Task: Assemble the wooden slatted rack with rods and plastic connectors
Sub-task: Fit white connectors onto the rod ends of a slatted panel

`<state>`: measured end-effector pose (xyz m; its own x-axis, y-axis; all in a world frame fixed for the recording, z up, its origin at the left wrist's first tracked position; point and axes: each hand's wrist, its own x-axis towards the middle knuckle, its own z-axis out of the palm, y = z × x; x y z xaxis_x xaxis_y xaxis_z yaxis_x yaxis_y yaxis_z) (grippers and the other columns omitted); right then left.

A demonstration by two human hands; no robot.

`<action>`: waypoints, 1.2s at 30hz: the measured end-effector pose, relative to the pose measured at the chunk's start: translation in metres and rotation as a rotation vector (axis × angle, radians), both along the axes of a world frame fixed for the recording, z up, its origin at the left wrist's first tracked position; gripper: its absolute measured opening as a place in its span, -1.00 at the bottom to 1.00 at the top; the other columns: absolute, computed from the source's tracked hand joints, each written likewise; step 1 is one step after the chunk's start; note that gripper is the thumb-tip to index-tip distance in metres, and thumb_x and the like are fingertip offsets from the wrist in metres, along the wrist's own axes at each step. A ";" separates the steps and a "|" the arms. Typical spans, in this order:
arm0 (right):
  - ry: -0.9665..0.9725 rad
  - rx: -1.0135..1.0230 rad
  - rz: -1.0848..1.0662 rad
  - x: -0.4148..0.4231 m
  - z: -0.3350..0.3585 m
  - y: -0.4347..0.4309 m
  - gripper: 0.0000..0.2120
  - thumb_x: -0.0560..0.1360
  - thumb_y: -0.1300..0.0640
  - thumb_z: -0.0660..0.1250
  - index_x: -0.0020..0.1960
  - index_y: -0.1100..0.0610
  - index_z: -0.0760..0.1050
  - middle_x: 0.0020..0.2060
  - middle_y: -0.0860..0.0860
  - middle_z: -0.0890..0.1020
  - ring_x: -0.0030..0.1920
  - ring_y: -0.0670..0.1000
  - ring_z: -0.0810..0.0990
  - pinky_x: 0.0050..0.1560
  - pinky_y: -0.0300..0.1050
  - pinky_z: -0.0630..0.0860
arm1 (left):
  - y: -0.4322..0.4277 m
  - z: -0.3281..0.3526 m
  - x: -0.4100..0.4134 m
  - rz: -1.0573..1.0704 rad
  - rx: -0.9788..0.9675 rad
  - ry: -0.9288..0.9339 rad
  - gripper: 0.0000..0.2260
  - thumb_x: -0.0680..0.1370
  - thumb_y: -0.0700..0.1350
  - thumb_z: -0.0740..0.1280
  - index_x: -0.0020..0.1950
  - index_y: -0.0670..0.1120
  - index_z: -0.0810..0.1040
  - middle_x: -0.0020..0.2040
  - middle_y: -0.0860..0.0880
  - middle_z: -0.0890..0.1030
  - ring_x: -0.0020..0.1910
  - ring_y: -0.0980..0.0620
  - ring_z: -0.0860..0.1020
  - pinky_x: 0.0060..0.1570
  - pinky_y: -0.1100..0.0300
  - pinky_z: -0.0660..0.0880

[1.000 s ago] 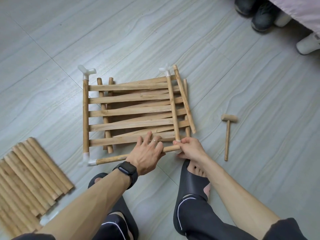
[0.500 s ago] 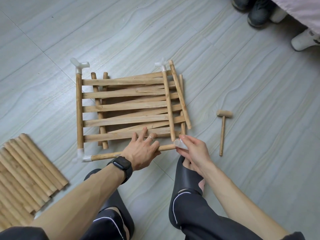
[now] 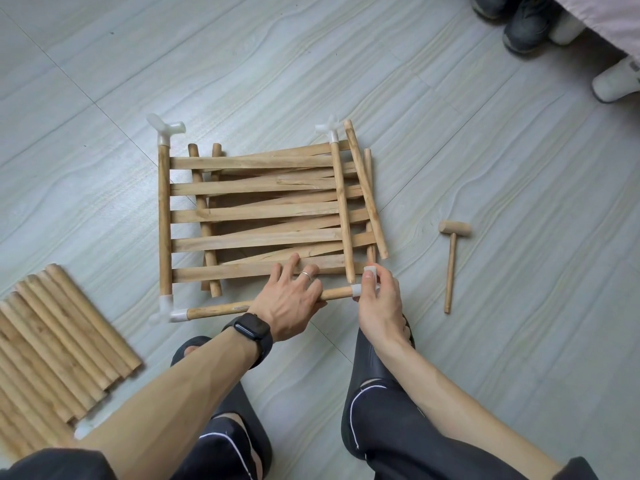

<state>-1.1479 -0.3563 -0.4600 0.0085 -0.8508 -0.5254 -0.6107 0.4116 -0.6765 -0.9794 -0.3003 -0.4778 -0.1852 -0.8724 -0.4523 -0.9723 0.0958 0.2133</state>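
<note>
left grip (image 3: 291, 303) released: fingers straight and spread, pressing down on front rod (image 3: 221, 310), fingertips on the nearest slat. right grip (image 3: 379, 306) pinching white connector (image 3: 370, 271) at that rod's right end, just beside the lower tip of the right side rod. slatted rack (image 3: 256, 213) lies flat on floor (image 3: 485, 168), centre of frame. wooden mallet (image 3: 450, 265) right of rack, apart. loose rods (image 3: 52, 341) side by side, lower left.

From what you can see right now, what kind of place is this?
Probably a room in a home. The grey wood-look floor, dark shoes and a white slipper beside a pale fabric edge, perhaps bedding, and the rack parts laid on the floor suggest it.
</note>
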 end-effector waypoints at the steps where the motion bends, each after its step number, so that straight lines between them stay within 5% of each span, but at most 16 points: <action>1: 0.014 0.013 0.017 0.002 0.001 0.001 -0.66 0.71 -0.05 0.06 0.41 0.00 0.41 0.25 -0.06 0.45 0.19 -0.04 0.53 0.09 -0.18 0.37 | 0.000 -0.001 0.000 0.000 -0.004 -0.007 -0.60 0.69 0.13 -0.03 0.21 -0.11 0.43 0.48 -0.15 0.32 0.52 -0.39 0.15 0.37 -0.27 0.26; 6: -0.270 0.231 -0.091 0.008 -0.003 0.003 -0.61 0.71 0.07 0.14 0.53 0.04 0.25 0.35 0.06 0.44 0.25 0.08 0.58 -0.17 -0.46 0.50 | 0.001 -0.007 -0.003 0.008 -0.014 -0.050 -0.65 0.71 0.09 0.02 0.23 -0.13 0.42 0.48 -0.14 0.29 0.52 -0.38 0.14 0.35 -0.31 0.25; 9: -0.463 0.365 -0.227 0.008 -0.004 0.000 -0.58 0.70 0.12 0.18 0.54 0.08 0.26 0.38 0.09 0.44 0.32 0.10 0.55 0.04 -0.23 0.58 | 0.003 -0.010 -0.001 0.018 0.003 -0.060 -0.67 0.69 0.08 0.10 0.15 -0.14 0.49 0.42 -0.17 0.40 0.46 -0.42 0.25 0.29 -0.35 0.31; 13: -0.584 0.503 -0.462 0.007 0.005 -0.003 -0.72 0.73 0.04 0.11 0.20 0.22 0.48 0.13 0.15 0.54 0.22 0.16 0.61 0.16 -0.01 0.55 | 0.001 -0.003 -0.003 0.026 -0.006 -0.012 -0.47 0.62 0.24 -0.12 0.09 -0.07 0.50 0.45 -0.11 0.37 0.48 -0.38 0.23 0.32 -0.33 0.27; 17: -0.550 0.580 -0.588 0.006 0.004 0.001 -0.62 0.73 0.02 0.10 0.16 0.31 0.52 0.09 0.25 0.60 0.05 0.17 0.65 0.18 0.07 0.53 | -0.020 0.008 -0.002 0.226 -0.010 0.103 -0.60 0.65 0.24 -0.03 0.26 0.04 0.43 0.43 -0.01 0.39 0.40 -0.17 0.34 0.30 -0.10 0.34; 21: -0.497 0.648 -0.620 0.010 0.005 -0.004 -0.63 0.73 0.00 0.13 0.25 0.31 0.47 0.06 0.23 0.62 0.00 0.18 0.65 0.01 0.02 0.58 | -0.038 0.006 0.007 0.079 0.004 -0.049 -0.58 0.63 -0.01 0.29 0.44 0.03 0.25 0.43 -0.04 0.34 0.29 -0.14 0.42 0.17 0.00 0.44; 25: -0.472 0.647 -0.602 0.020 0.006 -0.024 -0.67 0.72 0.02 0.14 0.28 0.24 0.47 0.11 0.20 0.66 0.00 0.17 0.65 -0.11 -0.02 0.56 | -0.058 0.008 0.007 0.107 0.008 -0.105 -0.59 0.61 -0.27 0.18 0.45 -0.08 0.25 0.37 -0.12 0.38 0.27 -0.18 0.42 0.06 -0.01 0.49; 32: -0.486 0.583 -0.547 0.039 0.006 -0.046 -0.70 0.72 0.04 0.14 0.20 0.23 0.52 0.10 0.15 0.67 0.01 0.16 0.65 -0.16 -0.06 0.51 | -0.077 0.006 0.022 0.258 -0.041 -0.030 -0.61 0.58 -0.31 0.14 0.38 -0.06 0.34 0.37 -0.10 0.36 0.29 -0.16 0.35 -0.04 0.02 0.46; 36: -0.520 0.523 -0.542 0.046 0.008 -0.048 -0.71 0.72 0.06 0.16 0.23 0.23 0.52 0.03 0.14 0.69 0.04 0.17 0.65 -0.19 -0.07 0.51 | -0.080 0.006 0.032 0.347 -0.117 0.019 -0.59 0.58 -0.26 0.19 0.42 0.00 0.34 0.36 -0.06 0.38 0.26 -0.14 0.35 0.07 0.01 0.45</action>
<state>-1.1020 -0.4041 -0.4523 0.0210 -0.4622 -0.8865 0.0850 0.8843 -0.4591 -0.9473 -0.3803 -0.4718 0.1237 -0.9303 -0.3454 -0.9471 -0.2145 0.2386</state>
